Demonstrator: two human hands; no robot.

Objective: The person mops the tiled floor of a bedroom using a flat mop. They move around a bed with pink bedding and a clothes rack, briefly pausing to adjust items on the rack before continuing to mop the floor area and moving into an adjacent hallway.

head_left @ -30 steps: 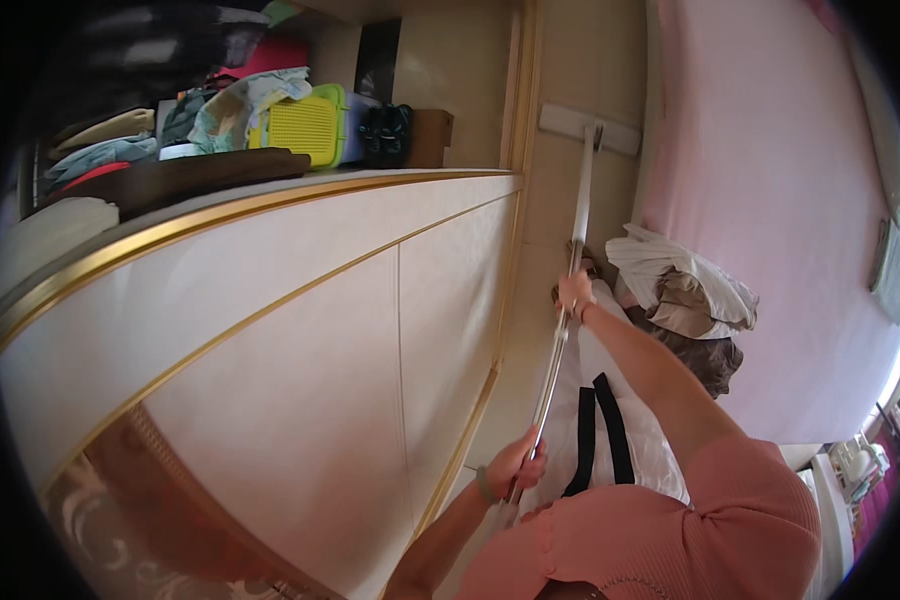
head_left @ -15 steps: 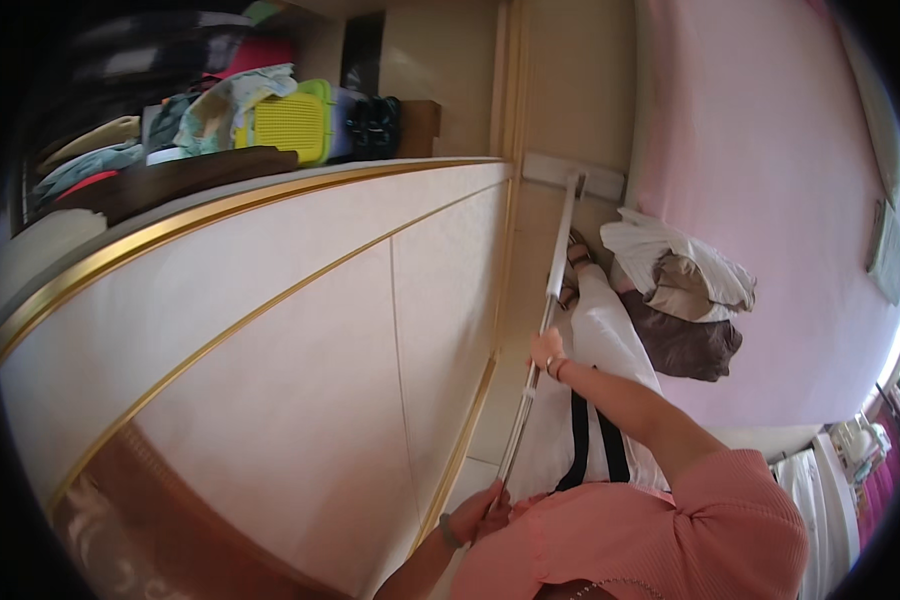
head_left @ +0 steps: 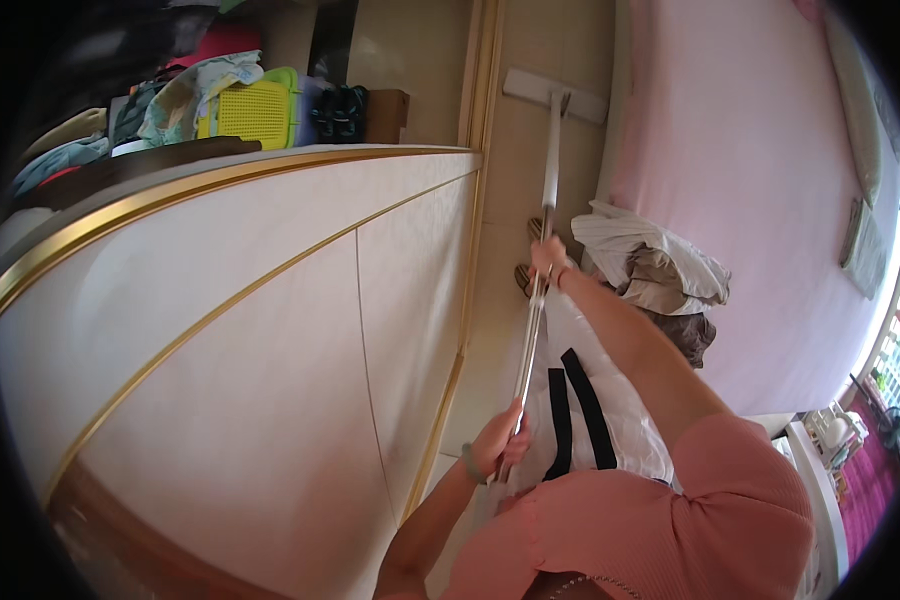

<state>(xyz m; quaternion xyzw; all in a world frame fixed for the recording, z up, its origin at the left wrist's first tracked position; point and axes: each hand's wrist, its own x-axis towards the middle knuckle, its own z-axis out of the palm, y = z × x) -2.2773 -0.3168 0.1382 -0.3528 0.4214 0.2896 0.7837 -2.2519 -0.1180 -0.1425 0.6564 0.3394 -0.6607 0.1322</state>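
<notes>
I hold a long metal mop handle (head_left: 542, 215) with both hands. My left hand (head_left: 500, 440) grips its near end by my waist. Farther down the shaft, my right hand (head_left: 549, 257) is closed around it. The flat white mop head (head_left: 553, 95) rests on the beige tiled floor (head_left: 515, 180) in the narrow strip between the cabinet and the bed. My feet show just behind my right hand.
A white cabinet with gold trim (head_left: 270, 320) fills the left. On its top lie a yellow-green basket (head_left: 253, 113), folded clothes and a brown box (head_left: 385, 115). A pink bed (head_left: 760, 180) with a heap of clothes (head_left: 655, 275) is on the right.
The mop head has slid forward along the floor, away from me. My right hand stays closed on the shaft, and my left hand still holds the near end.
</notes>
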